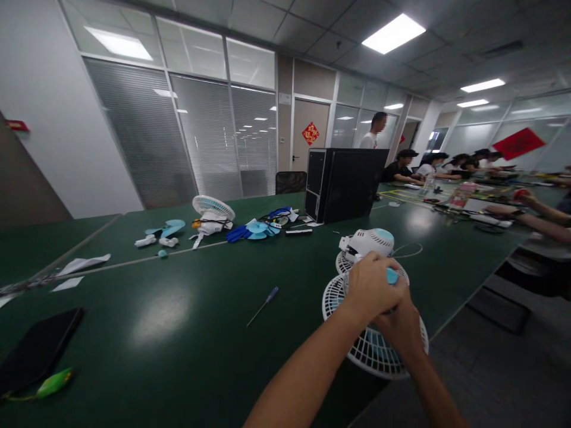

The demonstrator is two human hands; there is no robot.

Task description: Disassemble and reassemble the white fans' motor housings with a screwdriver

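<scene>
The grip, left hand point(370, 282) and right hand point(399, 324) together, wraps a mostly hidden part of the white fan point(368, 244) on the bench point(200, 321), which looks only partly put together.

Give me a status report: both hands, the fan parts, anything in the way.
Left hand and right hand together over white fan grille, grip mostly hidden. Fan housing just beyond hands. Screwdriver off to the left, not in the way.

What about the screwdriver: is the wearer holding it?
No, the screwdriver lies on the green table, apart from the left hand and the right hand.
</scene>
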